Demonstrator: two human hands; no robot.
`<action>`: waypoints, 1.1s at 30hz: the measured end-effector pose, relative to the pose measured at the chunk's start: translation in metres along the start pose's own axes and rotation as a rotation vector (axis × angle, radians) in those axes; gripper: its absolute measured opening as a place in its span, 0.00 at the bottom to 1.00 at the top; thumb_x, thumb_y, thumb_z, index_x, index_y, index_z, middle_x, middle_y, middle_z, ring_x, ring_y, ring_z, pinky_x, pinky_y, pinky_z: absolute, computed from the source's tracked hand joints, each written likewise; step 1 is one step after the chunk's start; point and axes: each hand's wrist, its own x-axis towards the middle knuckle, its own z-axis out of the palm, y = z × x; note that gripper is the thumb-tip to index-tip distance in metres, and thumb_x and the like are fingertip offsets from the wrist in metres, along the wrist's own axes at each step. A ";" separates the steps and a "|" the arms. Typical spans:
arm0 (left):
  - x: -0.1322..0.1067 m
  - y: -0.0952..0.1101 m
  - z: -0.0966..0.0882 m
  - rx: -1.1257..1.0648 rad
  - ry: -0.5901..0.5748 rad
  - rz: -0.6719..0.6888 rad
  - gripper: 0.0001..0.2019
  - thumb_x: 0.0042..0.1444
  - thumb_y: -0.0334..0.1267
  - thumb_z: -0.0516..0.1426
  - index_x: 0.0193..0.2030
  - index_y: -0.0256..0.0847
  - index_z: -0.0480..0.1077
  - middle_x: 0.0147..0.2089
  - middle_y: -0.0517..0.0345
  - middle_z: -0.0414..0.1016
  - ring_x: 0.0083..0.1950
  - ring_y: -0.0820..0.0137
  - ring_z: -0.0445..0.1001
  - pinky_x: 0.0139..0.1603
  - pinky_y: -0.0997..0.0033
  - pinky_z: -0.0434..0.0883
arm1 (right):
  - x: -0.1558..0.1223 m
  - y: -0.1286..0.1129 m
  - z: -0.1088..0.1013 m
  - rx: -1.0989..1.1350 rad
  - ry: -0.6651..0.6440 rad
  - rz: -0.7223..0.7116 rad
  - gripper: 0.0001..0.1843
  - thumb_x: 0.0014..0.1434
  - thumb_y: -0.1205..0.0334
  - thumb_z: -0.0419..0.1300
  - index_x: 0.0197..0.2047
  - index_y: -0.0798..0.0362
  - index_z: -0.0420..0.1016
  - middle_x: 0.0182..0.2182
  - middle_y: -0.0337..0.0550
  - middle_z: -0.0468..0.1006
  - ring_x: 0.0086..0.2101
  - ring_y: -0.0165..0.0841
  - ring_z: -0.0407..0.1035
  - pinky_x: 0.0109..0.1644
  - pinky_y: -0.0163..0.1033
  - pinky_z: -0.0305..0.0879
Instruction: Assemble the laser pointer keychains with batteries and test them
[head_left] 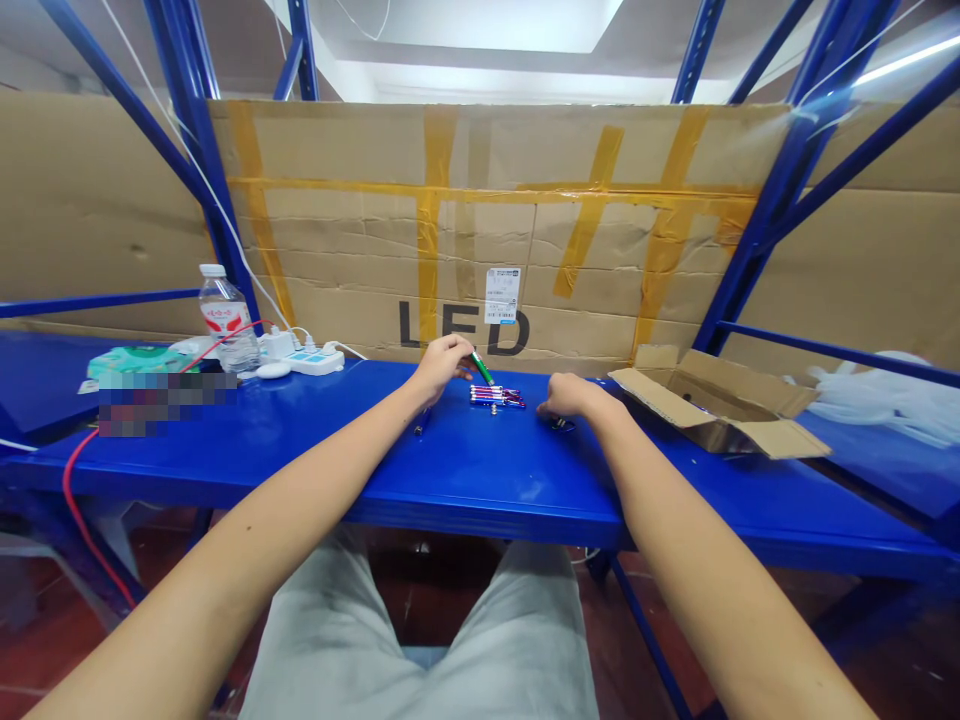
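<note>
My left hand is closed on a slim green pen-shaped tube, which tilts down to the right. Its lower end is over or against a small row of shiny purple and red pen-shaped tubes on the blue table. A tiny metallic piece lies just in front of that row. To the right, my right hand rests low at the tabletop with its fingers curled together. Small dark looped pieces lie under it; whether the fingertips hold one is hidden.
A small dark piece lies near my left wrist. On the right is an open cardboard box. A water bottle, a white power strip and a green packet stand left. A large cardboard panel closes off the back.
</note>
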 end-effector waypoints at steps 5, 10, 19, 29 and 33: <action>0.000 0.000 0.000 0.019 -0.021 -0.013 0.04 0.54 0.28 0.55 0.29 0.36 0.65 0.29 0.54 0.75 0.24 0.75 0.72 0.24 0.76 0.68 | -0.004 -0.010 0.001 0.055 -0.016 -0.071 0.10 0.45 0.61 0.67 0.32 0.57 0.79 0.32 0.51 0.81 0.31 0.39 0.75 0.31 0.37 0.65; -0.001 -0.001 0.001 0.048 -0.039 -0.020 0.03 0.54 0.29 0.55 0.29 0.36 0.65 0.29 0.54 0.74 0.23 0.75 0.71 0.24 0.76 0.68 | -0.008 -0.019 0.002 0.095 -0.044 -0.134 0.08 0.43 0.65 0.65 0.31 0.56 0.79 0.30 0.49 0.80 0.27 0.36 0.73 0.29 0.38 0.62; -0.004 0.001 0.006 -0.008 -0.048 -0.025 0.04 0.58 0.28 0.53 0.31 0.37 0.63 0.28 0.59 0.70 0.27 0.73 0.73 0.26 0.71 0.73 | -0.015 -0.033 -0.001 0.436 0.110 -0.342 0.09 0.57 0.62 0.54 0.26 0.54 0.66 0.26 0.45 0.75 0.27 0.33 0.66 0.30 0.37 0.59; -0.015 -0.009 0.021 0.184 -0.195 -0.098 0.05 0.63 0.33 0.52 0.35 0.38 0.64 0.23 0.66 0.61 0.15 0.81 0.58 0.14 0.83 0.52 | -0.007 -0.049 0.009 1.360 0.026 -0.269 0.05 0.60 0.64 0.53 0.35 0.50 0.57 0.19 0.29 0.57 0.18 0.26 0.54 0.22 0.33 0.58; -0.019 -0.014 0.026 0.336 -0.205 -0.080 0.08 0.61 0.34 0.54 0.31 0.37 0.66 0.18 0.66 0.59 0.15 0.80 0.57 0.15 0.80 0.52 | -0.008 -0.053 0.010 1.365 -0.044 -0.328 0.05 0.58 0.66 0.54 0.38 0.51 0.60 0.19 0.30 0.60 0.19 0.26 0.56 0.25 0.34 0.60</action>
